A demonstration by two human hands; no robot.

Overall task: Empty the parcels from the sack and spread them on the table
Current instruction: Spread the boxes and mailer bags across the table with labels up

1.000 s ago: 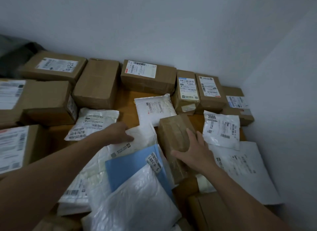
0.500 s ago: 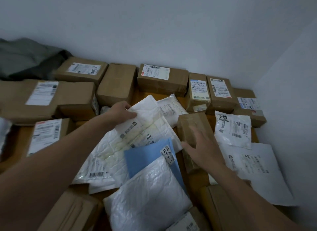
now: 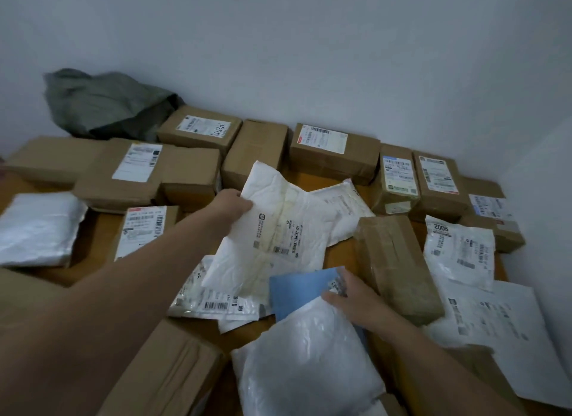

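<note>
Wooden table (image 3: pixel 96 239) crowded w/ brown cardboard boxes (image 3: pixel 334 155) along the wall; crumpled grey-green sack (image 3: pixel 102 103) back-left. L hand (image 3: pixel 235 205) grips white padded mailer (image 3: pixel 278 220) mid-table, raised over other mailers. R hand (image 3: pixel 349 295) lies on blue flat envelope (image 3: pixel 297 292), grip unclear. Legible: "4432" box (image 3: pixel 201 131), "2005" white bag (image 3: pixel 458 248).

Quick tally: brown cardboard boxes (image 3: pixel 334 151), I get roughly fourteen, but a couple along the left and near edges of the table (image 3: pixel 96 239) run together or sit half buried, so I can't swear to it. White plastic mailers (image 3: pixel 458 248), seven. Blue envelope (image 3: pixel 297 292), just one. Grey-green sack (image 3: pixel 105 103), one, at the far left corner
</note>
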